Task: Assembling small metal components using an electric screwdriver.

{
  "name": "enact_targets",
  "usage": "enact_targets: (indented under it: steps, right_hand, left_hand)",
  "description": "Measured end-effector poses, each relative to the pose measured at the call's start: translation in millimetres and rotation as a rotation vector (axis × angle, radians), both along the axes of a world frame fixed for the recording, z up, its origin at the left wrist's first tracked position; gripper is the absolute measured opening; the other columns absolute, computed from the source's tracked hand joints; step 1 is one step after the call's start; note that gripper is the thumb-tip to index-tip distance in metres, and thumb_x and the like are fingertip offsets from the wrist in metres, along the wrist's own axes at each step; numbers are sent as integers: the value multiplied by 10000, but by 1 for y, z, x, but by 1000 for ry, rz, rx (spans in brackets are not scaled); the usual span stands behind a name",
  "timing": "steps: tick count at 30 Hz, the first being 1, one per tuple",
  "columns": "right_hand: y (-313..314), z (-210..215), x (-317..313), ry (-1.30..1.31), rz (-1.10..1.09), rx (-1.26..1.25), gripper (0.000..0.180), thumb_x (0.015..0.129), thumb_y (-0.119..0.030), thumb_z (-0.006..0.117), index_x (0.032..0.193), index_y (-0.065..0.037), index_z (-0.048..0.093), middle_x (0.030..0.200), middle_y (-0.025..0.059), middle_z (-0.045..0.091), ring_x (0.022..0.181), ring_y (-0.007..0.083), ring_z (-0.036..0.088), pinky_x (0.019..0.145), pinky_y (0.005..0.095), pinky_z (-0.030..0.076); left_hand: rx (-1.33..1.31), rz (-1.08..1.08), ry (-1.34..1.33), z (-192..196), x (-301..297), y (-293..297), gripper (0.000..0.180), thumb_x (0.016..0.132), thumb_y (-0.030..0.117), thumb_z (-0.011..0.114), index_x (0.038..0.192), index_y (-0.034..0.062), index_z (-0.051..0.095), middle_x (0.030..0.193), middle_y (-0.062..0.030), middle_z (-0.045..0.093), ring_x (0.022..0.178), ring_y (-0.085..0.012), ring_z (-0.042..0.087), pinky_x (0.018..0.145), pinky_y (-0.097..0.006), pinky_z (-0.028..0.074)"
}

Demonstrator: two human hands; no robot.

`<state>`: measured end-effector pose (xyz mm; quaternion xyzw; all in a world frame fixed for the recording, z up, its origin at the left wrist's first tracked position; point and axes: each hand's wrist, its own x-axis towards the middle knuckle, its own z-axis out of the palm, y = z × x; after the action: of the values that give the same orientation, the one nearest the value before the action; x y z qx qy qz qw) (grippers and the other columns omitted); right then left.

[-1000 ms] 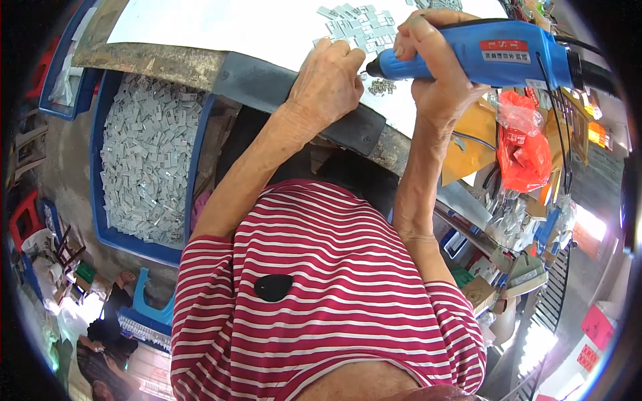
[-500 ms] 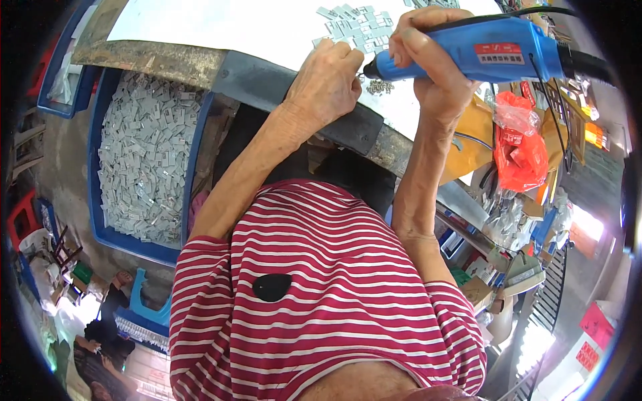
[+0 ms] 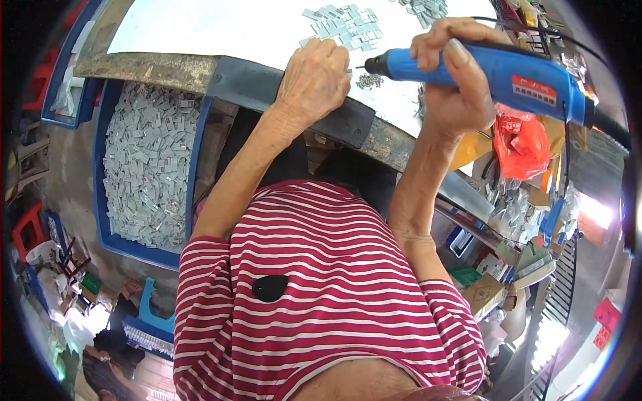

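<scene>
My right hand [image 3: 458,80] is wrapped round a blue electric screwdriver [image 3: 515,75] with a black nose and a cord at its rear. Its thin bit points left, a short way from my left hand [image 3: 314,77]. That hand is closed at the table's front edge, and a bit of a small grey piece [image 3: 348,71] shows at its fingertips; the rest is hidden. Just under the screwdriver's nose lies a little heap of small screws [image 3: 370,81]. Beyond my left hand, several flat grey pieces [image 3: 344,27] lie spread on the white tabletop [image 3: 221,30].
Left of my legs stands a blue bin [image 3: 100,194] heaped with grey pieces. More grey pieces [image 3: 428,10] are piled at the far side. A red plastic bag [image 3: 521,147] hangs at the right, near cardboard boxes [image 3: 485,294]. Another person [image 3: 110,354] is at the lower left.
The screwdriver has drawn back to the right, and its bit is now apart from my left hand, where its nose was close before. My left hand has shifted slightly left.
</scene>
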<state>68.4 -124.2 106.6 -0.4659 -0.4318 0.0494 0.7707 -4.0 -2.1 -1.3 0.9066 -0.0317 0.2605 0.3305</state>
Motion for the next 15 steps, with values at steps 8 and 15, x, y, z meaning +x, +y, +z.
enact_targets:
  steps: [8, 15]
  right_hand:
    - [-23, -10, -24, 141, -422, 29, 132, 670, 20, 593, 782, 62, 537, 636, 129, 560, 501, 169, 553, 514, 276, 470]
    - [-41, -17, -23, 205, -456, 112, 198, 670, 26, 594, 853, 58, 523, 647, 148, 559, 497, 183, 544, 512, 296, 464]
  left_hand:
    - [-25, -2, 74, -4, -1, 1, 148, 707, 112, 605, 804, 11, 559, 716, -112, 561, 676, -253, 543, 654, -362, 425]
    - [-108, -32, 72, 4, -6, 3, 169, 727, 82, 607, 876, 2, 603, 757, -103, 588, 679, -202, 559, 629, -310, 450]
